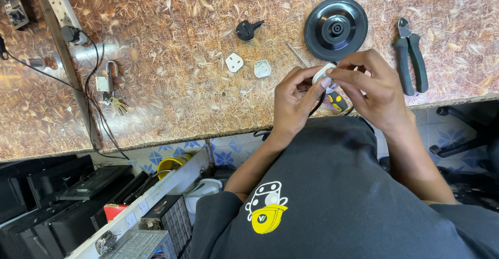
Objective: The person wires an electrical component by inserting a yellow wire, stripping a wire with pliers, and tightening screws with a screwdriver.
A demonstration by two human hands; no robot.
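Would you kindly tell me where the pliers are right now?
In the head view, the green-handled pliers lie on the worktop at far right, just right of the round black base, beyond the right hand.

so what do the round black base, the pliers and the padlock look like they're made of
Round black base: looks like moulded plastic, glossy, with light glinting on its rings.
Pliers: grey metal jaws; handles in dark green sleeves, probably rubber or plastic.
Padlock: shiny metal shackle, pale body, likely metal.
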